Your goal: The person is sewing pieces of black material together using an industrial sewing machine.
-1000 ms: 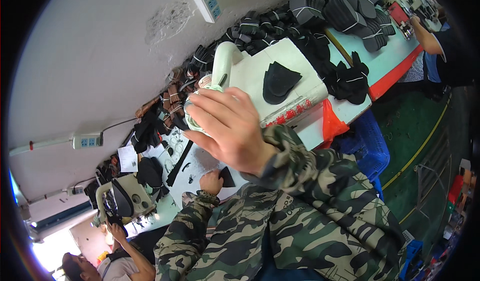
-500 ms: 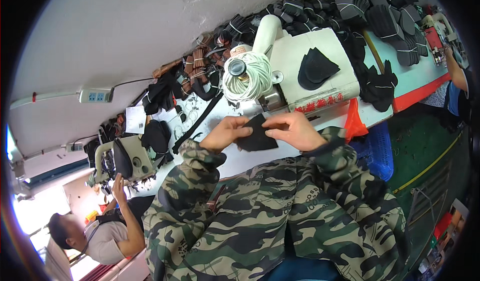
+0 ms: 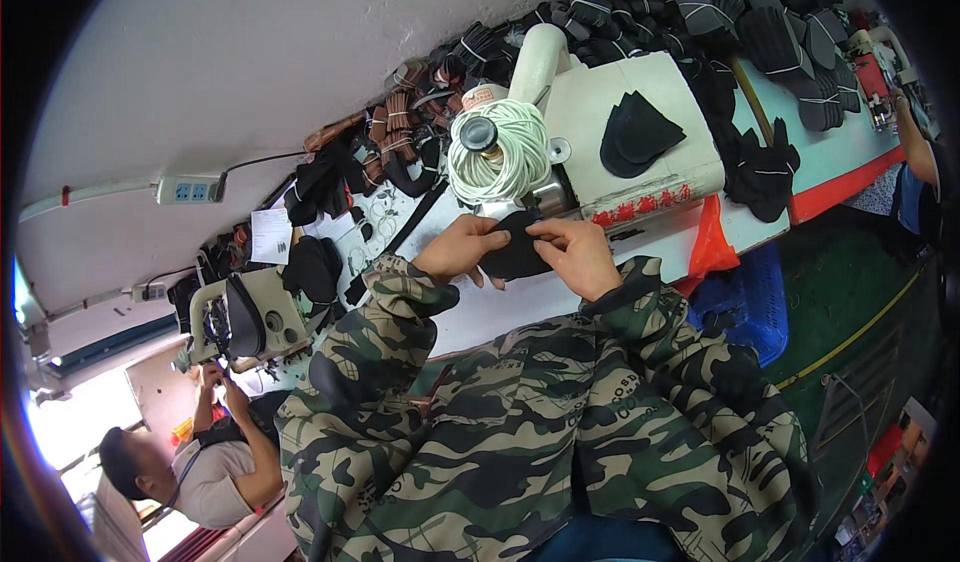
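Between my two hands is a black fabric piece [image 3: 517,250], held just in front of the sewing machine's working end. My left hand [image 3: 452,248] pinches its left side with the thumb on top, some fingertips showing beneath. The fingers of my right hand [image 3: 581,257] are closed on its upper right edge. Behind the piece stands the cream sewing machine [image 3: 690,167], with a coil of pale green-white cord [image 3: 515,167] at its head. Similar black pieces [image 3: 638,137] with rounded and pointed ends lie overlapping on top of the machine.
Tied bundles of black pieces [image 3: 772,47] and brown strips [image 3: 398,112] line the wall side of the white table [image 3: 450,332]. A red bag [image 3: 708,247] hangs beside a blue basket [image 3: 745,307]. At left, a co-worker [image 3: 215,467] works at another sewing machine [image 3: 275,307].
The black piece and both hands have moved slightly up toward the machine's working end, and the piece has turned. The co-worker at left has lowered a raised hand to their machine.
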The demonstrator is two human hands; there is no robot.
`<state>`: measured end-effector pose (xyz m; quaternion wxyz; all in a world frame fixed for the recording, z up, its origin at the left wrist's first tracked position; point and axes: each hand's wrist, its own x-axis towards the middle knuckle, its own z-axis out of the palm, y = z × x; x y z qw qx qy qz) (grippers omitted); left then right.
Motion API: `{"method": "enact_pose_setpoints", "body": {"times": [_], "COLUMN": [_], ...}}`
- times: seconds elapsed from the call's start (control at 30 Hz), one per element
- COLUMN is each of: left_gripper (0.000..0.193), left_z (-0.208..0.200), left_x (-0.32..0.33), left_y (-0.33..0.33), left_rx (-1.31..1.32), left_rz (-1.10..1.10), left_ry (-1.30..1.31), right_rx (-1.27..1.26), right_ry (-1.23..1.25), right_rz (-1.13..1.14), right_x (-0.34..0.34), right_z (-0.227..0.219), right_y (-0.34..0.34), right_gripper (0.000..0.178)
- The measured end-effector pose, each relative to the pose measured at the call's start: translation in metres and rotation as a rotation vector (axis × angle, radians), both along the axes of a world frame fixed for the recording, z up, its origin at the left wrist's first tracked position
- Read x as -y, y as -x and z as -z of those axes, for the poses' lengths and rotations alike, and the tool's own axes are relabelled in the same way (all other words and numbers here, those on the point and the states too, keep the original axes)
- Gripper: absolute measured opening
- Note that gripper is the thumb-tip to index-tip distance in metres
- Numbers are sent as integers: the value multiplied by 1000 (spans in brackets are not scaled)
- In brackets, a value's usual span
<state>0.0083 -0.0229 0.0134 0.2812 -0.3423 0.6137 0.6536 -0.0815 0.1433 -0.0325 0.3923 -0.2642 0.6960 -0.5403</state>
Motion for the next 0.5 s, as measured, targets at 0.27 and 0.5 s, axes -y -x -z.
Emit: {"method": "enact_pose_setpoints", "body": {"times": [0.27,0.5], "left_gripper": [28,27], "left_z": [-1,0], "left_x": [-5,-1], "left_y": [3,4], "left_rx": [17,59], "left_rz": [38,32], "left_ry": [12,82], "right_rx": [-23,-11], "right_ry": [3,-16], "right_rz": [-89,-58], "right_x": [-4,1], "right_z": [11,1], "right_y": [1,1], "right_gripper": [23,25]}}
